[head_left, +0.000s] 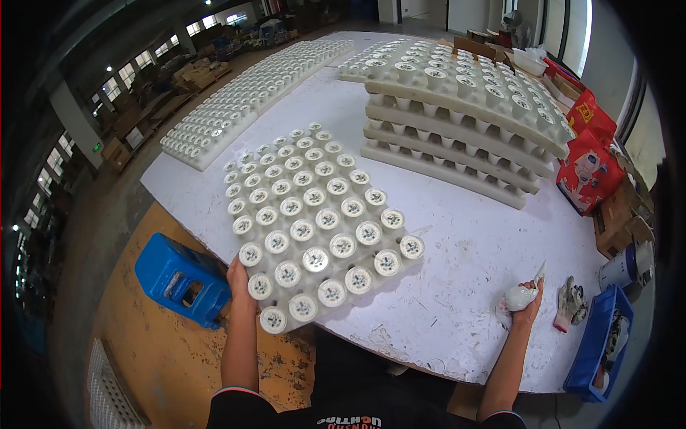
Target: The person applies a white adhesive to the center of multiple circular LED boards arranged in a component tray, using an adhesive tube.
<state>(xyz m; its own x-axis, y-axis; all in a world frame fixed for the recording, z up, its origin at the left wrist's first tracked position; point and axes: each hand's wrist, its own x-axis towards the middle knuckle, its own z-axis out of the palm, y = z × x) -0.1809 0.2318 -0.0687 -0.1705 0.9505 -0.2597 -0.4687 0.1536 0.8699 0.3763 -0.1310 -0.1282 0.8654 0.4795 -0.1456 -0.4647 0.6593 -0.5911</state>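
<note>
A white foam tray (337, 270) lies before me on the table, filled with rows of white cup-shaped LED lamp bodies (315, 259), their round circuit boards facing up. My left hand (239, 280) is closed on the tray's near left edge, with its fingers partly hidden beneath or behind it. Off to the right, my right hand (528, 309) is wrapped round a soft white squeeze bag (516, 297) with a pointed tip that points upward. The bag is apart from the tray. Right of this hand lies a pair of work gloves (568, 304).
Stacked foam trays (443, 171) of lamp bodies stand at the back right; another filled tray (193, 159) runs along the far left edge. A blue stool (182, 279) is beside the table (457, 286). On the right are a blue bin (582, 357), a red bag (589, 171) and a bucket (618, 272).
</note>
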